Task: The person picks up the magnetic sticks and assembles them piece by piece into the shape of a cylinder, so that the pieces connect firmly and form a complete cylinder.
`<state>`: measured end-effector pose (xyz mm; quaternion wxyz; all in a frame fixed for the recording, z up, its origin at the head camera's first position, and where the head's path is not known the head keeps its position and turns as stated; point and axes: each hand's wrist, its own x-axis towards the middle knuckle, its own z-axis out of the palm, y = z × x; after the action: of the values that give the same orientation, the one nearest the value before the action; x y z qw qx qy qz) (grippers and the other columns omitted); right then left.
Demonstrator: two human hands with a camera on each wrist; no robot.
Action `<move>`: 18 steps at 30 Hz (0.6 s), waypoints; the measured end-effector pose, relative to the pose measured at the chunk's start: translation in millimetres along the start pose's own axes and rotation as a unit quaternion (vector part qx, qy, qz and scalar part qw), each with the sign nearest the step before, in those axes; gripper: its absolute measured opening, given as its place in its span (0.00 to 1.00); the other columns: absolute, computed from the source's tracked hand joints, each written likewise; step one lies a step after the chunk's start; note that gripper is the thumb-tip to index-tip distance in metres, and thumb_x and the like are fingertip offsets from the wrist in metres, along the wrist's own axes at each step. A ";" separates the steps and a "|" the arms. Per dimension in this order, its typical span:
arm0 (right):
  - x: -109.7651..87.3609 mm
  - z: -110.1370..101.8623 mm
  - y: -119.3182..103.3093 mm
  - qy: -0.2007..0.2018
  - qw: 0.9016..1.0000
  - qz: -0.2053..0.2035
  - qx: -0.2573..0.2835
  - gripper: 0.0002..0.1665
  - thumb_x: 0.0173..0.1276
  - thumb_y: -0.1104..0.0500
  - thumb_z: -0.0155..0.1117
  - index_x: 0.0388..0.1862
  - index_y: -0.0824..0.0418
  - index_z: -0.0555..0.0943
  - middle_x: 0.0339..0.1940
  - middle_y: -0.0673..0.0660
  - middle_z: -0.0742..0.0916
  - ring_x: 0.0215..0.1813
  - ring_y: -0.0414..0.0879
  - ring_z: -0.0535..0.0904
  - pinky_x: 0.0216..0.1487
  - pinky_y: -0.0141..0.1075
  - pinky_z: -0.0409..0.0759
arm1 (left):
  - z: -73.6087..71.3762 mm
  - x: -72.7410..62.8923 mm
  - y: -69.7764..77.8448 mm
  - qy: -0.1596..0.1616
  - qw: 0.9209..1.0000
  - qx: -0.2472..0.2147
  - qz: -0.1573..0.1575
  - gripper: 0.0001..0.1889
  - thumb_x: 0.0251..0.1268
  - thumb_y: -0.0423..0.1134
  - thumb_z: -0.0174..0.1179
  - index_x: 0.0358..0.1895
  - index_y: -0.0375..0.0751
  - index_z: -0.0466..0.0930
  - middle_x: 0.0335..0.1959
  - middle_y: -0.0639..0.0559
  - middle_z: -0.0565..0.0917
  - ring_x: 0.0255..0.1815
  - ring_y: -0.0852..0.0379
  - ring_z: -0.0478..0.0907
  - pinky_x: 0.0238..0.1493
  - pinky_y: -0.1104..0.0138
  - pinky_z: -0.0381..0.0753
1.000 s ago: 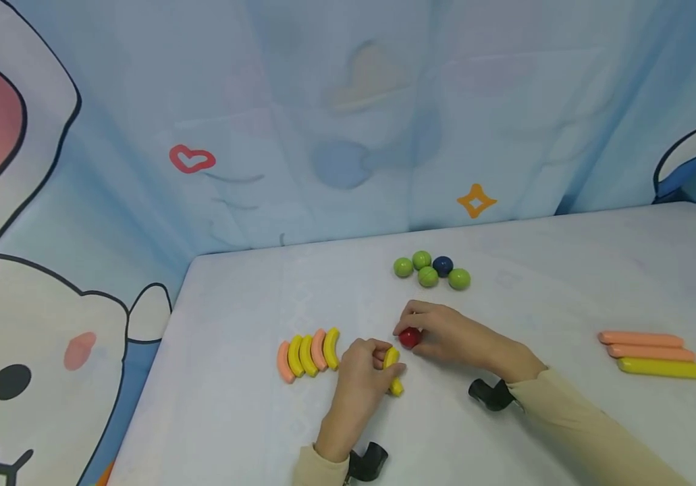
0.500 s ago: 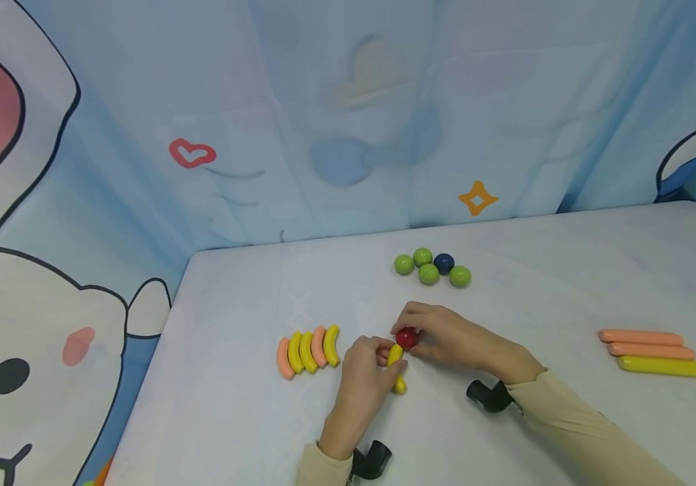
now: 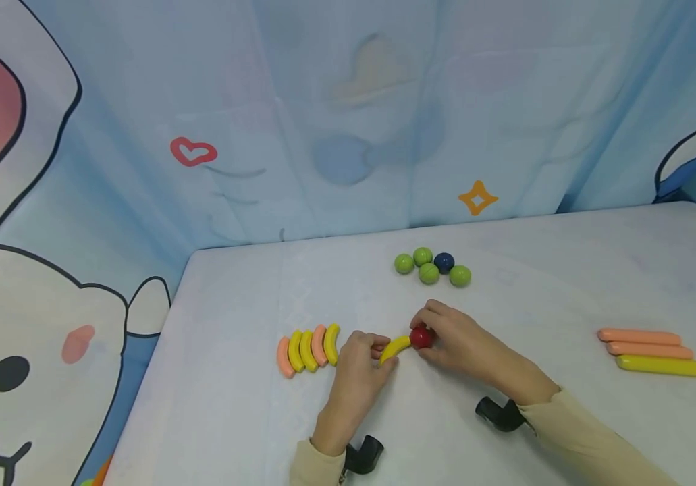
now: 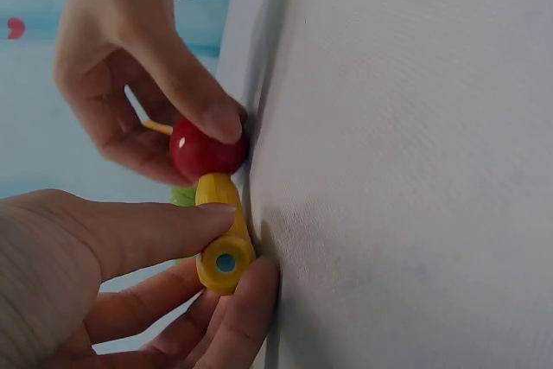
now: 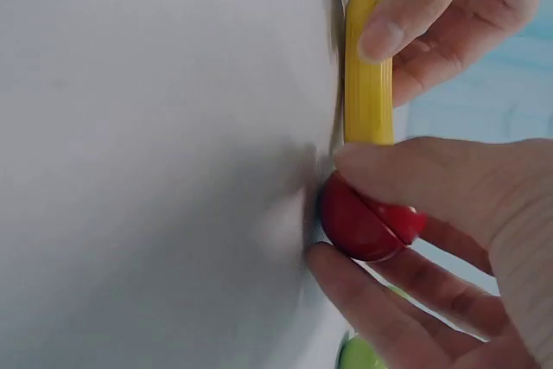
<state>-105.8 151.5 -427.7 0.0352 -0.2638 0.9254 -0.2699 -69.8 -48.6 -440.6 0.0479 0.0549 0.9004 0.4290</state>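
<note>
My left hand [image 3: 356, 368] pinches a curved yellow stick [image 3: 395, 349] between thumb and fingers. In the left wrist view the stick's near end [image 4: 223, 264] shows a round hole with a pale blue-grey middle. A shiny red ball [image 3: 422, 337] sits in my right hand [image 3: 460, 341], gripped by thumb and fingers. The far end of the yellow stick meets the ball, close over the white table. A seam line runs round the red ball [image 5: 363, 222] in the right wrist view.
Curved orange and yellow sticks [image 3: 311, 349] lie in a row left of my hands. Several green balls [image 3: 429, 273] and one dark blue ball [image 3: 444, 262] rest behind. Two straight orange sticks [image 3: 650, 350] and a straight yellow stick [image 3: 662, 366] lie at the right on the table [image 3: 536, 297].
The yellow stick has turned from nearly upright in the head view to slanting toward the right. The red ball moved left to the stick's end, then right with my right hand.
</note>
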 end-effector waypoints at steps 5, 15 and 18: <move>-14.9 -2.7 0.7 -0.013 0.999 0.007 0.035 0.16 0.60 0.64 0.81 0.45 0.59 0.86 0.42 0.49 0.82 0.41 0.41 0.78 0.46 0.38 0.87 | -0.2 0.6 -1.6 -0.008 0.999 0.001 0.034 0.11 0.61 0.28 0.75 0.46 0.34 0.89 0.38 0.51 0.82 0.38 0.59 0.79 0.41 0.73 0.81; -26.9 -4.4 3.5 -0.024 0.996 0.007 0.084 0.17 0.66 0.60 0.78 0.51 0.61 0.86 0.42 0.45 0.84 0.41 0.37 0.80 0.44 0.35 0.85 | 6.9 4.4 -2.4 0.016 0.994 0.014 0.103 0.13 0.60 0.26 0.75 0.49 0.36 0.90 0.40 0.50 0.84 0.36 0.59 0.76 0.38 0.73 0.78; -28.0 -4.6 3.3 -0.023 0.996 0.013 0.084 0.17 0.66 0.60 0.78 0.52 0.62 0.86 0.42 0.46 0.84 0.40 0.37 0.79 0.44 0.35 0.84 | 9.5 6.7 -0.8 0.020 0.993 0.035 0.112 0.13 0.60 0.27 0.75 0.48 0.37 0.90 0.40 0.50 0.84 0.38 0.59 0.78 0.41 0.73 0.79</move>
<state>-84.3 170.2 -427.6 0.0817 -0.2536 0.9019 -0.3401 -75.3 -40.8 -447.5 -0.0201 0.1486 0.9039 0.4007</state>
